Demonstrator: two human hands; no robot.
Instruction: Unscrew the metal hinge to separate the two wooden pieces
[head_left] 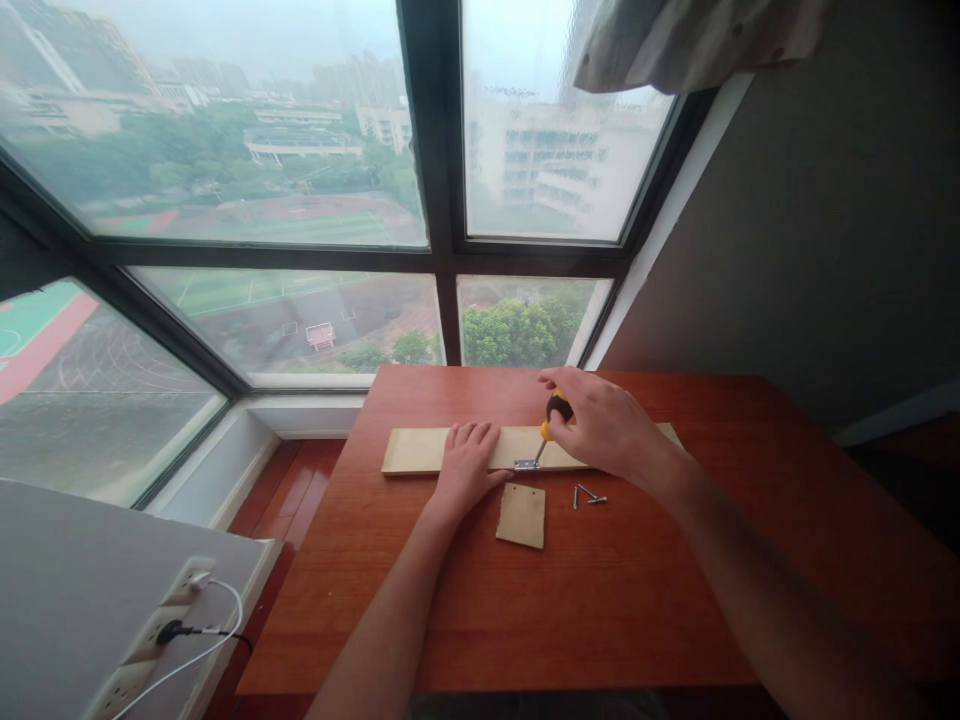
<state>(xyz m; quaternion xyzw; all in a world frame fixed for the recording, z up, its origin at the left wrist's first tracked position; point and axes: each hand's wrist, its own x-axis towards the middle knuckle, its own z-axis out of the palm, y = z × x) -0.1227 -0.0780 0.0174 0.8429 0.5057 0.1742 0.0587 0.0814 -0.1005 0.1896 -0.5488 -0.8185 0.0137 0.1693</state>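
Note:
A long pale wooden board [416,450] lies across the table. My left hand [469,465] rests flat on it, fingers stretched out over the wood and thumb near a small metal hinge [526,465] at the board's near edge. My right hand [600,425] is closed round the black and yellow handle of a screwdriver [546,432]. The screwdriver is tilted, its tip down at the hinge; whether it sits in a screw is too small to tell. Just in front of the board lies a small thin wooden piece [521,516] with two holes near its far edge.
Several screws [589,496] lie loose on the reddish-brown table [637,590], to the right of the small wooden piece. Windows [442,255] rise behind the table. Plugs and a white cable [238,600] hang from wall sockets at the lower left.

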